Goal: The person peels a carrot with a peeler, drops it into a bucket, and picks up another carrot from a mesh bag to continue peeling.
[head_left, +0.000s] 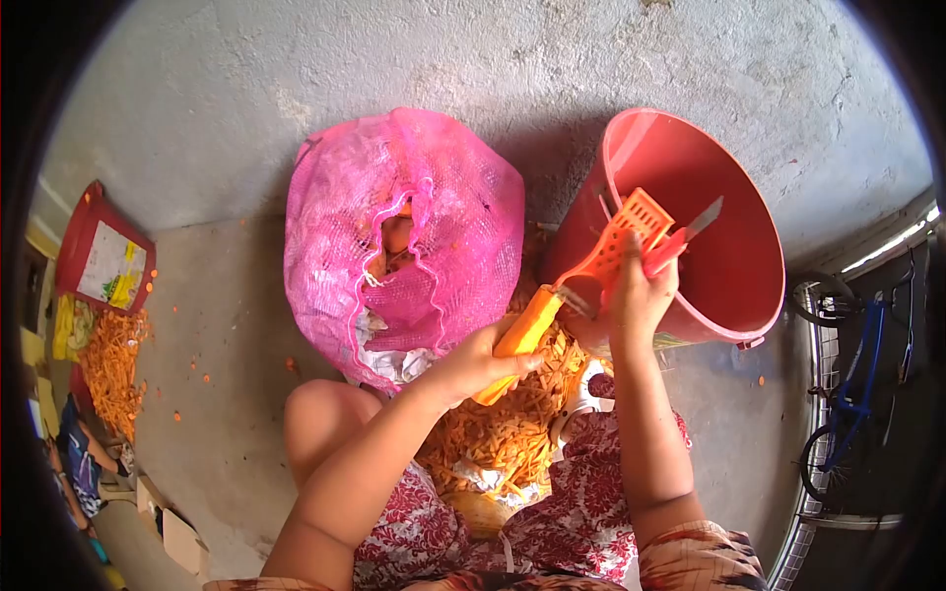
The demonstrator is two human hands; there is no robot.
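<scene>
My left hand point(483, 364) is closed round a yellow-orange carrot or handle-like piece point(527, 335) in front of my lap. My right hand point(642, 291) grips a red-handled knife point(680, 241), its blade pointing up and right, and is also at an orange slotted tool point(631, 231). The orange tool's narrow end meets the top of the yellow-orange piece. A small metal part point(575, 302) shows between the hands. Orange peelings point(493, 438) are heaped below them, between my legs.
A pink mesh sack point(463, 207) with orange items inside stands ahead. A large red bucket point(759, 246) is at right, beside my right hand. Far left are another red bucket point(74, 246), more peelings point(113, 374) and part of a person point(79, 448). A blue bicycle point(862, 384) is far right.
</scene>
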